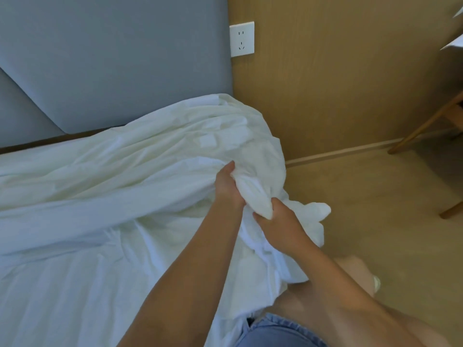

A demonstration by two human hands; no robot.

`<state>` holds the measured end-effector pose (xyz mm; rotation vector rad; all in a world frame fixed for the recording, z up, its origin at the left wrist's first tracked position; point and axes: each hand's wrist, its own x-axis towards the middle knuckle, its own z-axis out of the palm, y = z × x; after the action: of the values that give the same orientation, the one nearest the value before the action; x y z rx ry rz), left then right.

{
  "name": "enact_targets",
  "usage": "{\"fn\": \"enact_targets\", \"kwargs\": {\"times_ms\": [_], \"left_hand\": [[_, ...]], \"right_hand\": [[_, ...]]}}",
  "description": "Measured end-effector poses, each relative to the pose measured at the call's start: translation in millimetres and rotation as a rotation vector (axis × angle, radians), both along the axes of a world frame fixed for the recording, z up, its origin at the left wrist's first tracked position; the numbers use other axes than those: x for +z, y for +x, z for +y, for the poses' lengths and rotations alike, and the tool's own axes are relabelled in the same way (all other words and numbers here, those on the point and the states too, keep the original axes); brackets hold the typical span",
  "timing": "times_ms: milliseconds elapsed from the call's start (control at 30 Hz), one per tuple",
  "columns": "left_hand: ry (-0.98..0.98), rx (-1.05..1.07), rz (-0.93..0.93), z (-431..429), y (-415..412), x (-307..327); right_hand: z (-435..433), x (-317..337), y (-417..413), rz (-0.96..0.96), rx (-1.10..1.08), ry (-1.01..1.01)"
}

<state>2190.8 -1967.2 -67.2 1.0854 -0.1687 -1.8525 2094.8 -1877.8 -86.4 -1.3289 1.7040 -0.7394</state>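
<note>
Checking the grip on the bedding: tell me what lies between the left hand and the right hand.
A bunched fold of the white bedding fills that gap. The left hand and the right hand both grip it, as the head view shows.

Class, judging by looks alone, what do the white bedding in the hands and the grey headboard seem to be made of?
The white bedding looks like woven cloth, probably cotton, matt: it creases and bunches softly where the left hand and right hand grip it. The grey headboard seems fabric-upholstered, matt, without glare.
</note>
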Motion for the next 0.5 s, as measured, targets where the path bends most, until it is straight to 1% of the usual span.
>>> {"fn": "enact_targets", "kwargs": {"times_ms": [67,100,167,200,267,300,333,367,400,433,467,500], "left_hand": [[-0.117,0.057,0.057,-5.5,0.7,10.1],[-0.199,0.044,0.133,-5.3,3.9,13.5],[-0.304,-0.067,0.305,5.2,13.8,17.8],[-0.307,-0.147,0.325,13.7,19.8,17.4],[-0.255,-0.278,0.272,28.6,31.3,12.2],[-0.227,-0.307,0.257,32.2,35.8,10.1],[-0.209,-0.282,0.250,32.7,38.2,7.7],[-0.201,-0.201,0.233,30.1,38.6,5.4],[-0.184,-0.109,0.186,25.2,37.2,2.7],[-0.154,-0.063,0.132,20.3,33.2,1.4],[-0.121,-0.079,0.094,16.3,27.4,1.7],[-0.070,-0.130,0.080,15.2,21.0,3.0]], "right_hand": [[-9.3,5.4,-1.5,0.037,-0.031,-0.033],[-14.0,9.3,-2.8,0.080,-0.023,-0.055],[-21.0,10.4,-5.4,0.188,0.030,-0.111],[-22.6,8.9,-5.6,0.257,0.083,-0.145],[-24.2,2.0,-0.2,0.383,0.220,-0.232],[-24.1,-3.1,3.8,0.393,0.267,-0.259],[-22.8,-7.2,6.9,0.345,0.265,-0.276],[-22.0,-9.8,7.7,0.263,0.208,-0.274],[-20.3,-9.8,6.7,0.173,0.111,-0.265],[-18.4,-8.1,4.3,0.096,0.016,-0.261],[-16.1,-5.7,0.3,0.036,-0.043,-0.257],[-13.7,-3.2,-4.1,-0.015,-0.051,-0.237]]}}
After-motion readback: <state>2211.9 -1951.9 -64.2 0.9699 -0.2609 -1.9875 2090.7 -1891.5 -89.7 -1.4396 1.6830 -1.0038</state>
